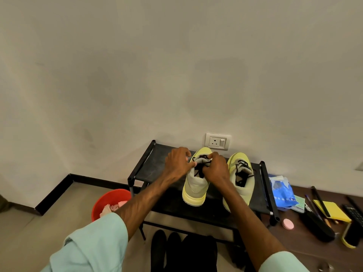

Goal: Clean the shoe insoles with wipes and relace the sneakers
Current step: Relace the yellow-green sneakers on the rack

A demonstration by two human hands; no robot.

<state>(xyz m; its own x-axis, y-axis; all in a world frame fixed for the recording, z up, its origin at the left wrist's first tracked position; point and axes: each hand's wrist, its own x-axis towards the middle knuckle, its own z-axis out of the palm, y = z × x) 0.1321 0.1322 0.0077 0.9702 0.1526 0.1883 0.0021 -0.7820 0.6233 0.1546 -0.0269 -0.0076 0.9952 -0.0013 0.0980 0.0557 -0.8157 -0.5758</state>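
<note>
Two yellow-green sneakers stand heel toward me on a black shoe rack (157, 171). Both my hands are at the tongue of the left sneaker (194, 189). My left hand (177, 163) pinches its black lace (199, 169) between thumb and forefinger, the other fingers spread. On the right side of the tongue, my right hand (216, 168) is closed around the lace. The right sneaker (238, 167) stands alone with black laces loose over its opening. No insole shows.
A red bucket (107, 201) with pink cloths sits on the floor at the left. A blue wipes pack (282, 191), a pink round sponge (287, 224), brushes, pens and a yellow pad (332, 211) lie on the brown surface at the right. Dark shoes (172, 250) stand under the rack.
</note>
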